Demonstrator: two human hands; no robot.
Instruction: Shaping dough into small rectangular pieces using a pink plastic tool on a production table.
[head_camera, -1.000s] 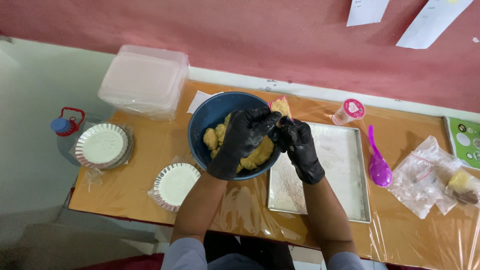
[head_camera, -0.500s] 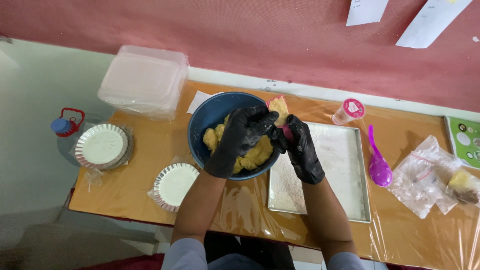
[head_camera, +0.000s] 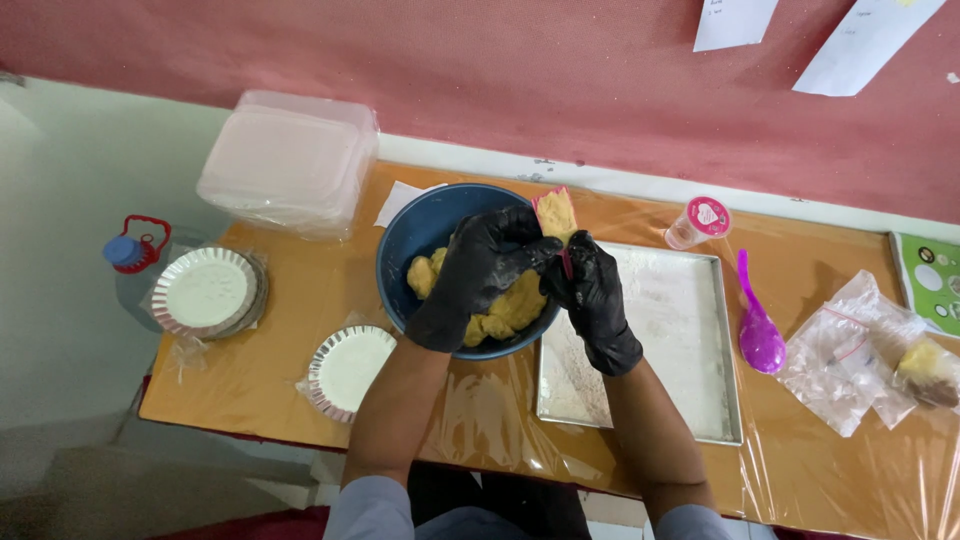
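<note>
Both hands in black gloves, over blue bowl (head_camera: 420, 232) of yellow dough (head_camera: 510, 308); left hand (head_camera: 480, 275) curled above dough; right hand (head_camera: 592, 296) gripping pink scraper (head_camera: 556, 216) smeared with dough; floured metal tray (head_camera: 690, 330) just right of bowl; purple spoon (head_camera: 758, 330) beyond tray; foil dishes (head_camera: 208, 292) far left.

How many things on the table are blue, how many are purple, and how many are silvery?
Blue: 1, the bowl under the left hand.
Purple: 1, the spoon.
Silvery: 3, the tray beside the right hand and two foil dish stacks.
Total: 5
</note>
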